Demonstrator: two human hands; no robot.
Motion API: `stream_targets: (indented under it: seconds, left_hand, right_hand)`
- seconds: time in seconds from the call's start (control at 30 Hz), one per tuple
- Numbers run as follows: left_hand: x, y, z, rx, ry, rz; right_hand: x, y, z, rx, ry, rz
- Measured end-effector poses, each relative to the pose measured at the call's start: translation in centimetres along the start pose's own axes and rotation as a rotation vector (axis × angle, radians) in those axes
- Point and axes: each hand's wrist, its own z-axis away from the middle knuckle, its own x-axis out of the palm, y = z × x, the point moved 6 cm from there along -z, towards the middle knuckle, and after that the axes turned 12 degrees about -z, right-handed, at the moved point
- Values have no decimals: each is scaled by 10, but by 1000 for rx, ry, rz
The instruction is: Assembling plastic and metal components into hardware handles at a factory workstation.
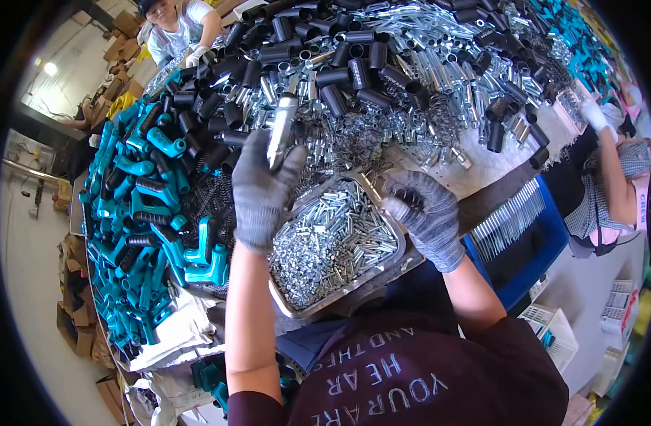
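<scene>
In my left hand (263, 192), in a grey knit glove, a shiny metal cylinder (282, 129) stands nearly upright, its far end pointing away from me. My right hand (426, 216), also gloved, has its fingers curled in beside the right rim of a metal tray (291, 312); what they hold, if anything, is hidden. The tray sits in front of me, with small silvery nuts or bushings (304, 259) at its left and short metal pins (364, 234) at its right. Beyond it lies a tangle of thin wire springs (354, 142).
Teal pistol-shaped housings (155, 188) heap up at the left. Black tubes (357, 71) and metal tubes (439, 71) cover the far table. At right, a blue bin (561, 213) holds thin metal rods (506, 220). Co-workers are at the far left (176, 32) and right (616, 170).
</scene>
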Motion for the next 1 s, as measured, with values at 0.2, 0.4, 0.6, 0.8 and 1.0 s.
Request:
stream_targets:
  seconds: [0.2,0.4,0.6,0.8,1.0]
  left_hand:
    - [35,-15,-25,84,-311,-491]
    - [56,-29,-39,98,-304,-815]
    - [51,-28,-44,237,-214,-804]
    - [29,26,27,255,-643,-599]
    - [34,57,83,375,-841,-762]
  right_hand:
    - [-4,27,10,261,-22,-332]
    - [8,38,20,256,-99,-402]
    - [8,39,19,287,-85,-435]
    - [-16,26,15,129,-206,-277]
    - [29,0,42,-129,-605,95]
